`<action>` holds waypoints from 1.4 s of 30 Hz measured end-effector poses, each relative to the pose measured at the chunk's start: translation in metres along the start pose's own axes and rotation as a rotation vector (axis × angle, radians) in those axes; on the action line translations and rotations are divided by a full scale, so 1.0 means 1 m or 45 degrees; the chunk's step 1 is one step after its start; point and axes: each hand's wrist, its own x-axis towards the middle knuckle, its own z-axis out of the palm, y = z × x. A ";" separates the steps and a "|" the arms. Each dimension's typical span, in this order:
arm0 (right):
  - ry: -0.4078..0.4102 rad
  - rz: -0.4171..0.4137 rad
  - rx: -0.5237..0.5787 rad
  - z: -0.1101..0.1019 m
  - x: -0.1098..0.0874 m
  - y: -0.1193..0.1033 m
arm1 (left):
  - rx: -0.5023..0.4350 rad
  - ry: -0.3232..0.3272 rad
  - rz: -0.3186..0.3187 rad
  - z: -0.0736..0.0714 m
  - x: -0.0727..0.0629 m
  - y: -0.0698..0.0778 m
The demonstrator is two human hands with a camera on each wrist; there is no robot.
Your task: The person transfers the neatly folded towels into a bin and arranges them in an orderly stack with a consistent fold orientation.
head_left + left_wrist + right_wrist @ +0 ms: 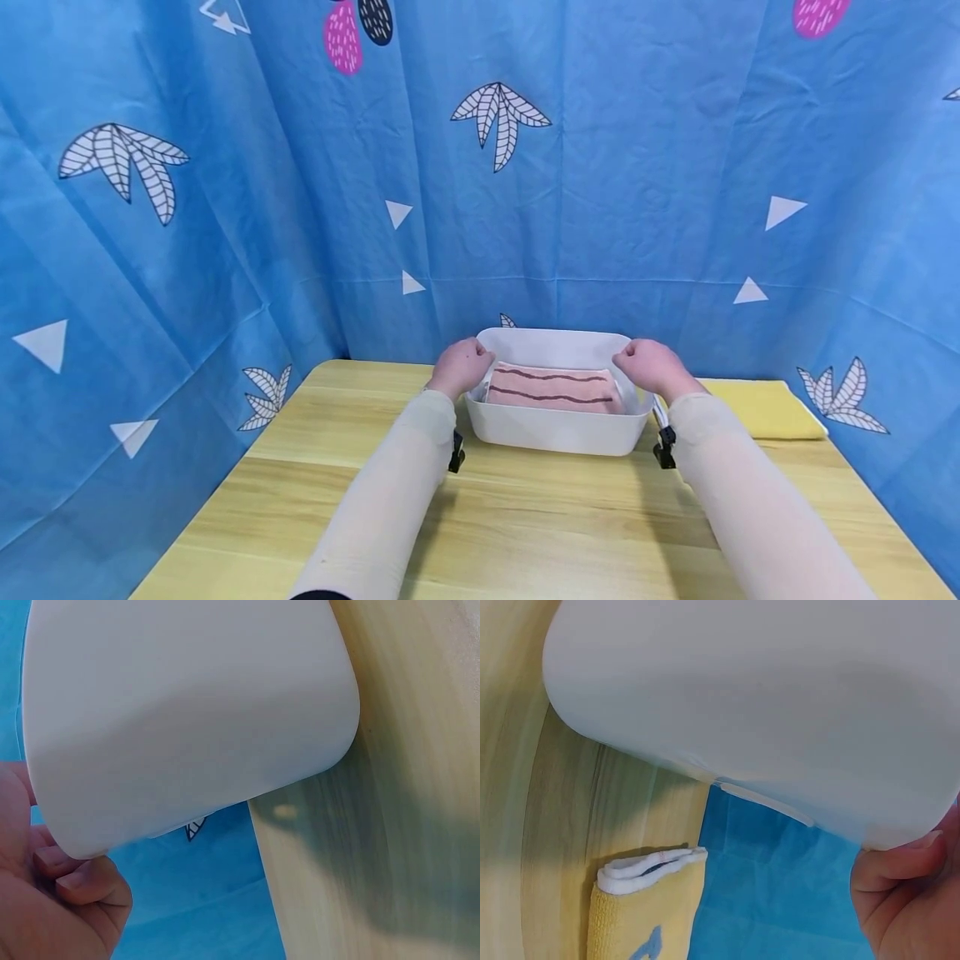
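Note:
A white plastic basin point(558, 429) is near the table's back edge, with a folded pink towel point(551, 389) with dark wavy stripes lying inside it. My left hand point(461, 367) grips the basin's left end at the rim, its fingers curled over the edge. At the opposite end, my right hand point(654, 367) pinches the rim in the same way. The left wrist view has the basin's side wall point(195, 712) filling much of the picture, curled fingertips at its rim. In the right wrist view the thumb and fingers hold the rim's corner.
A folded yellow towel point(765, 408) with a white edge lies on the wooden table point(540, 517), right of the basin and behind my right forearm. Blue patterned curtains point(637, 167) hang close behind the table and along both sides.

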 end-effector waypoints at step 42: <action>0.049 -0.014 -0.026 0.006 -0.002 -0.001 | -0.029 0.262 0.034 0.018 -0.007 -0.008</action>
